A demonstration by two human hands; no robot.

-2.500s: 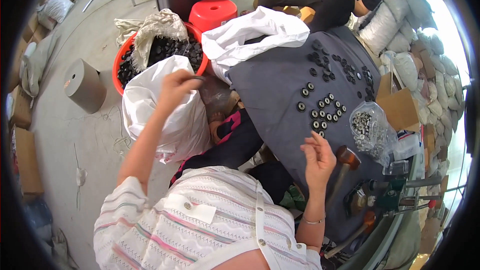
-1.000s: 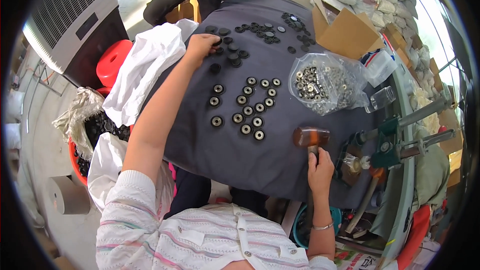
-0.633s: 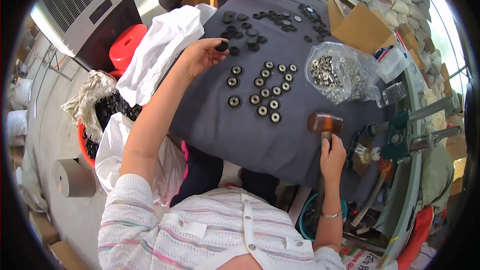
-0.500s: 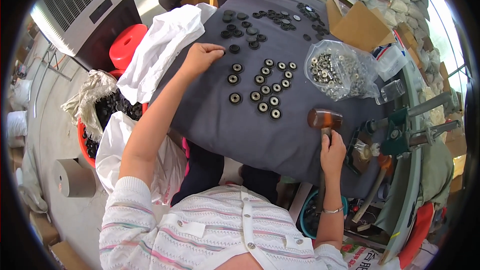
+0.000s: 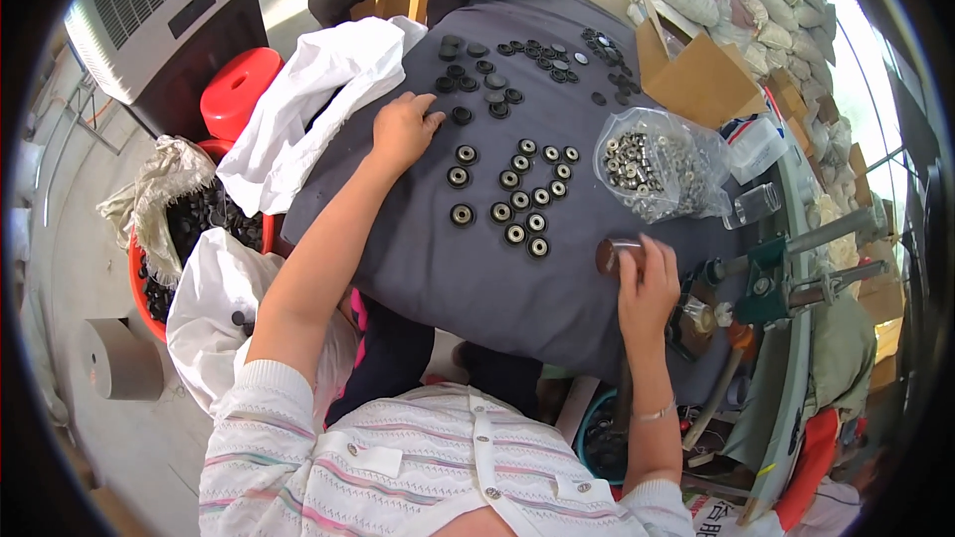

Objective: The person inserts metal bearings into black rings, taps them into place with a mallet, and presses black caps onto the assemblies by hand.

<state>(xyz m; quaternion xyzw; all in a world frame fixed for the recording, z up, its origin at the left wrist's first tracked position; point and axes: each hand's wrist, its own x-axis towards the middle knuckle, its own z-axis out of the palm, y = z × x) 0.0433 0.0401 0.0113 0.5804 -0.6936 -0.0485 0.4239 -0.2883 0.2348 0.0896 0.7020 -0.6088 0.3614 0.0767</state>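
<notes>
My left hand (image 5: pixel 406 132) rests on the grey cloth-covered table with its fingers apart, holding nothing visible. Close to its fingertips are several black round pieces without metal centres, one of them a black ring (image 5: pixel 462 115). My right hand (image 5: pixel 649 283) is at the brown head of a mallet (image 5: pixel 607 257), its thumb and fingers spread beside and over the head; the mallet's handle runs down toward me, partly hidden. Between my hands lie several black wheels with metal bearings (image 5: pixel 520 201) in loose rows. A small dark piece (image 5: pixel 239 318) shows against the white sack (image 5: pixel 214 283).
A clear bag of metal bearings (image 5: pixel 662 164) lies at the right, with a clear glass (image 5: pixel 753 205) beside it. A green clamp-like press (image 5: pixel 766 278) stands on the right edge. An opened cardboard box (image 5: pixel 696 75) is behind. Left of the table is a red tub (image 5: pixel 149 303) of black parts.
My right hand has moved up from the mallet's handle to its head, and its fingers have loosened. My left hand has drawn its fingers in. A dark piece now shows against the white sack.
</notes>
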